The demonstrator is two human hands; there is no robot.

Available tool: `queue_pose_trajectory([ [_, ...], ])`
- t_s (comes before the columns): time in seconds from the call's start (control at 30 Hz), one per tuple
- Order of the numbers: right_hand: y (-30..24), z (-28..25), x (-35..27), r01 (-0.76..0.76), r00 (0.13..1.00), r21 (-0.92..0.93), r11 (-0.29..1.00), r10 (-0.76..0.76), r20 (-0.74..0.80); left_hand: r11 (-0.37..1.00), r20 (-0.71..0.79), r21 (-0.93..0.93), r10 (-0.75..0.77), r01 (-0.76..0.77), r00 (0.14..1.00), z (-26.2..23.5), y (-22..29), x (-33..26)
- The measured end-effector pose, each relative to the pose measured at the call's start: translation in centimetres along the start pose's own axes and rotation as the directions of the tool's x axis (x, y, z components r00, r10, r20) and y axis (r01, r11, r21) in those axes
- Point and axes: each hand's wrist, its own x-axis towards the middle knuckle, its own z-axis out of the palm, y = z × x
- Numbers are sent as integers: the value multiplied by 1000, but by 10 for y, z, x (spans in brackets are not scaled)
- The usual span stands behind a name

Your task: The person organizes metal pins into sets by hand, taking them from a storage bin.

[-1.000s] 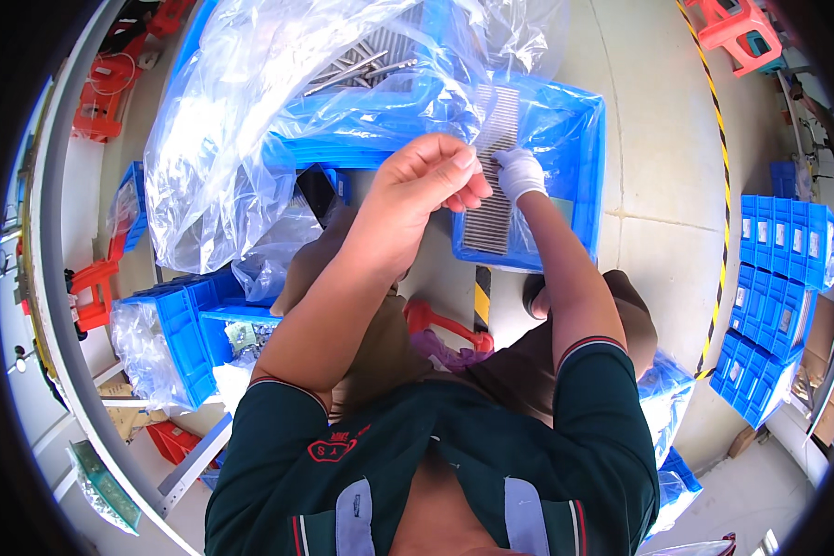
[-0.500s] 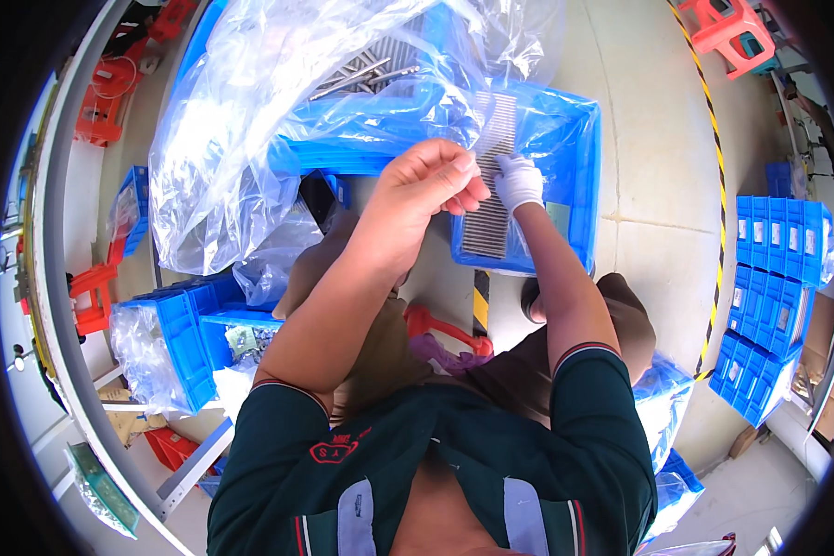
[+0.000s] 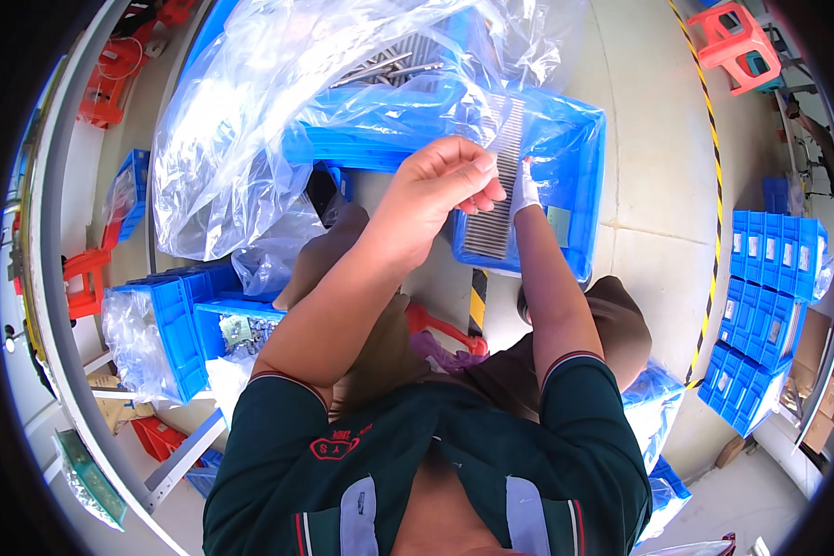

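My bare left hand [image 3: 459,178] is closed, thumb against curled fingers, at the edge of a clear plastic bag [image 3: 232,139] whose film runs down to the fingertips. In a white glove, my right hand [image 3: 525,188] is inside a blue bin [image 3: 579,185], turned edge-on, so its finger posture is unclear. It sits just right of a long stacked row of thin metal pins [image 3: 487,232] along the bin's left side. Clear film also lines this bin.
Beyond my left hand stands a larger blue crate [image 3: 371,107] with loose metal rods [image 3: 394,67] under plastic. Stacked blue bins [image 3: 769,278] stand right, past a striped floor line [image 3: 716,185]. A red stool [image 3: 737,46] is far right; a blue bin of small parts [image 3: 250,324] stands left.
My right hand has turned from lying palm-down by the pins to edge-on, slightly right of them. My left hand has shifted a little right with the view, still closed.
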Motion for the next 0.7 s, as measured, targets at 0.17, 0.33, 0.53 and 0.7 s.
queue_pose_trajectory([
  [0.17,-3,-40,31,-76,986,-72,994,64,-154,1000,6,-6,10,-10,1000,-1,0,1],
  [0.33,-22,-72,50,-55,929,-82,995,21,-369,1000,-8,-23,8,-9,1000,-3,-2,4],
  [0.53,-152,-75,-68,107,923,-648,754,-318,-218,999,24,-31,10,-9,1000,2,-10,16],
  [0.7,-198,-131,-228,275,785,-832,481,-612,-95,997,33,47,-61,59,998,13,-24,20],
])
